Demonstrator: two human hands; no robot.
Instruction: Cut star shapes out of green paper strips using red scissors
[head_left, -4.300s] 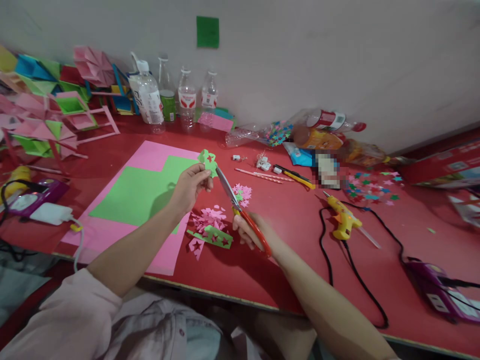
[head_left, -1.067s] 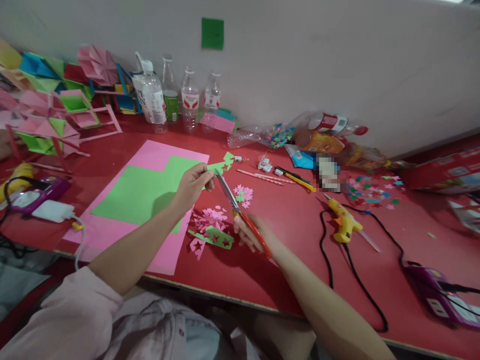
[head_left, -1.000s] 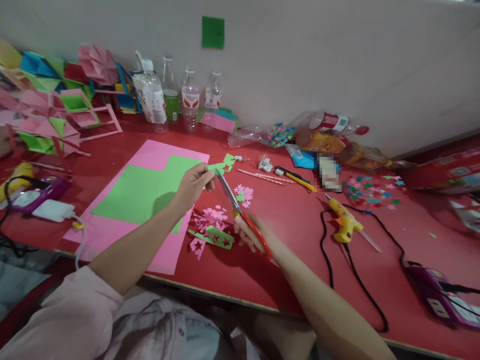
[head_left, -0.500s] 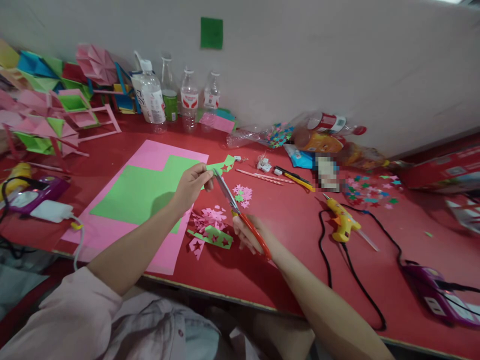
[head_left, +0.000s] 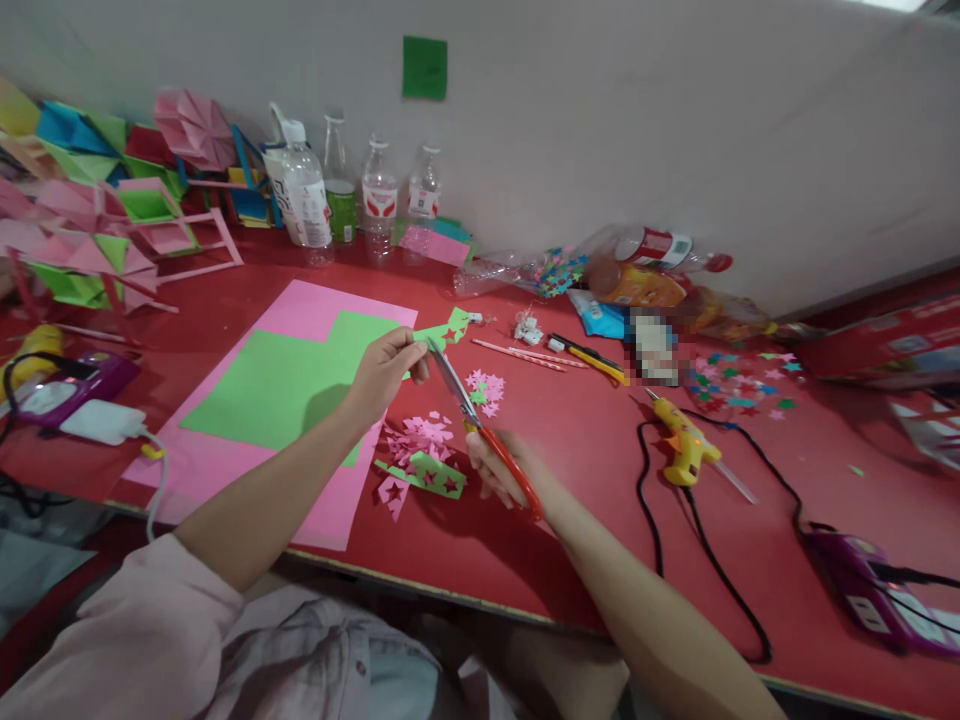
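Head view.
- Left hand (head_left: 386, 372), 1: yours, thumb and fingers closed narrow on the green strip (head_left: 459, 320), which has star-shaped cut-outs.
- Right hand (head_left: 499, 472), 1: yours, closed round the handles of the red-handled scissors (head_left: 510, 465); blade tips at the strip, just beside your left fingertips.
- Change: 4.3 s ago the strip stood bunched above your left fingertips; it now reaches out to the right beyond the blades. Against 0.5 s ago, strip and scissors look nearly unchanged.
- Below the strip, on the red table (head_left: 592, 480): star pile (head_left: 489, 388), pink and green; pink scraps (head_left: 420, 435); punched green scrap (head_left: 441, 468).
- Left: green sheet (head_left: 255, 385) on pink sheet (head_left: 300, 315).
- Right: yellow glue gun (head_left: 686, 445), 1, lying down.
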